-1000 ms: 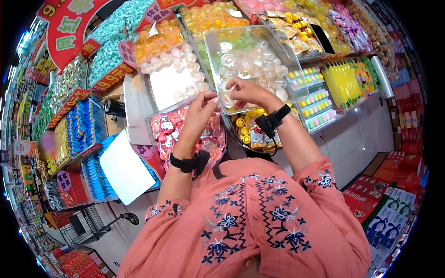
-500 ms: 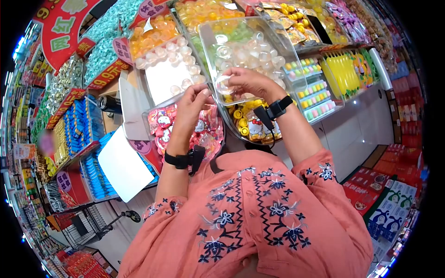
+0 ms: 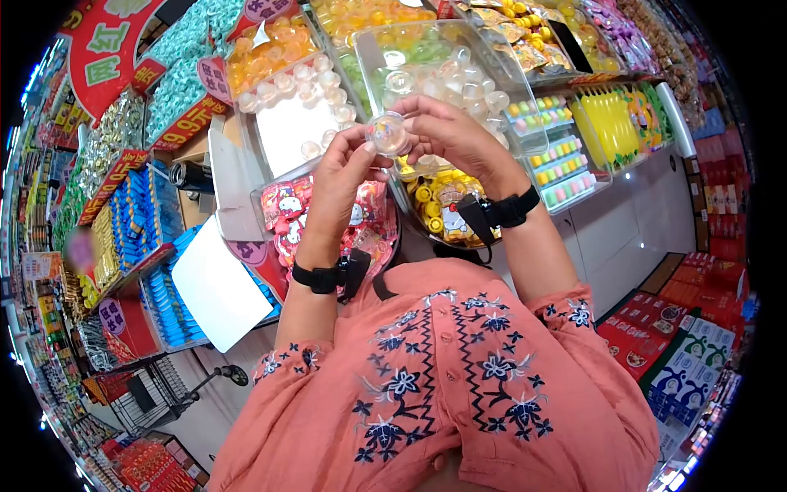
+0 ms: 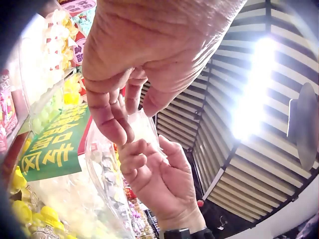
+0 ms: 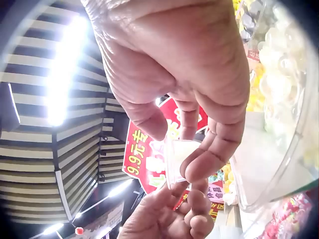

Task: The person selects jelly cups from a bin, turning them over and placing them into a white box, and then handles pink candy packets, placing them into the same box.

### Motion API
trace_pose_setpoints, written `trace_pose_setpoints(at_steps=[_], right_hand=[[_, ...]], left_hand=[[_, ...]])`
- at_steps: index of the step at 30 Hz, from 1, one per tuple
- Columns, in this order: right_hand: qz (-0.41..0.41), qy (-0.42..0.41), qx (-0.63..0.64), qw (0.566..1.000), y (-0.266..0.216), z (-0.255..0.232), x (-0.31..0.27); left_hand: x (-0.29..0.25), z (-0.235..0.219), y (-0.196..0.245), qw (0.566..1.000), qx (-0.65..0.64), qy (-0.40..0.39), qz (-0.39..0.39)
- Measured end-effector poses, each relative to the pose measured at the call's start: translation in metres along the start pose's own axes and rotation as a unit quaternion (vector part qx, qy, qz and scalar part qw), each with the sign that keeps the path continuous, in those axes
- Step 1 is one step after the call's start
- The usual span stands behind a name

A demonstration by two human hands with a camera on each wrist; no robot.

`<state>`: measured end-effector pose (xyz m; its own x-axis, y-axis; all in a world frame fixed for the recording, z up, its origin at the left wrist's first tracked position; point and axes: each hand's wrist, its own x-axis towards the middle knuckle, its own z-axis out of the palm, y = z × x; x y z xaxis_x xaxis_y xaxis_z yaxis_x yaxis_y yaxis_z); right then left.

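In the head view a small clear jelly cup (image 3: pixel 388 134) is held up between both hands. My left hand (image 3: pixel 343 170) pinches it from the left with thumb and fingers, and my right hand (image 3: pixel 459 141) grips its right side. The left wrist view shows the cup (image 4: pixel 142 130) between the two sets of fingertips, partly covered by them. From the right wrist, its pale, translucent side (image 5: pixel 178 158) shows. Close beyond the hands, a clear plastic box (image 3: pixel 537 131) holds many similar pale cups (image 3: pixel 471 92). Left of it, a bin with a white bottom (image 3: pixel 295 141) has such cups along its edges.
Nearest my body are a tub of pink packets (image 3: pixel 287 201) and a tub of yellow-topped packets (image 3: pixel 447 201). A white sheet (image 3: pixel 220 283) lies over blue-wrapped sweets at left. A black bottle (image 3: pixel 190 176) stands behind it. A shopping cart (image 3: pixel 152 394) is lower left.
My right hand has come up from the clear box with a jelly cup. My left hand has moved right and now holds the cup too.
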<state>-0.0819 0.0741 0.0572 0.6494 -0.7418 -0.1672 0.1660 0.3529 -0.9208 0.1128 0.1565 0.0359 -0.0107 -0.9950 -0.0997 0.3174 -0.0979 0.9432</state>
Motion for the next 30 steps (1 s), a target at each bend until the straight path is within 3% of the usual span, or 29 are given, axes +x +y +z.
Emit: trace_pose_setpoints(at_steps=[20,30], right_hand=[[0.010,-0.013,0.069,0.997,0.014,0.014,0.007],[0.013,0.024,0.095,0.995,0.017,0.021,0.009]], left_hand=[[-0.005,-0.016,-0.001,0.999,-0.027,0.023,0.004],[-0.003,-0.016,0.005,0.999,0.027,0.004,0.026]])
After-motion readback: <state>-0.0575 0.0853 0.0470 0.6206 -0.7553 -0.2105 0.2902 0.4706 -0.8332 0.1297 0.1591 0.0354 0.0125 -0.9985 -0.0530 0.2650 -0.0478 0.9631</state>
